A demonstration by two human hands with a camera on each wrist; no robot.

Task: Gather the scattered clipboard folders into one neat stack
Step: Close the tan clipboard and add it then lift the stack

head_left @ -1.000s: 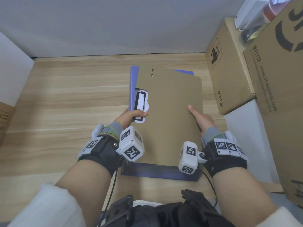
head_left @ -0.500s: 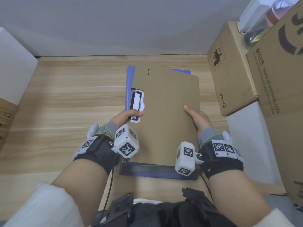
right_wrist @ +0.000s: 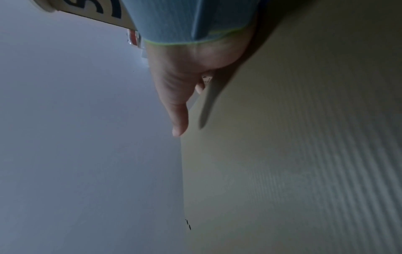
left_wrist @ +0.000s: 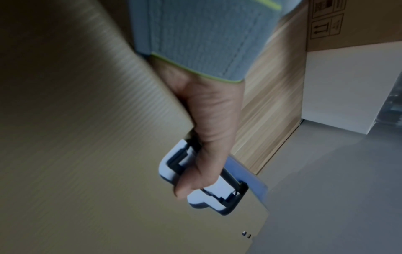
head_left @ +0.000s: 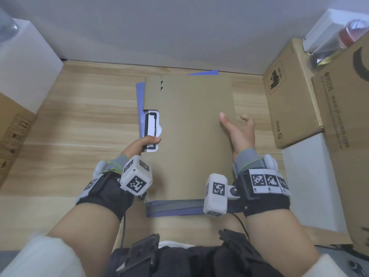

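The top folder point(head_left: 189, 136) lies on the lower folder point(head_left: 175, 206), whose edges show beyond its left, far and near sides. My left hand point(head_left: 139, 145) is at its left edge, my right hand point(head_left: 239, 134) at its right edge, cardboard boxes point(head_left: 289, 100) farther right.

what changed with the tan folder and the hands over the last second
The tan folder swung from slightly skewed to nearly square over the blue folder, so less blue shows along the left and top. The right hand loosened its grip on the right edge; thumb and fingers now spread open. The left hand holds the white clip as before, and the blue folder stayed on the wooden desk.
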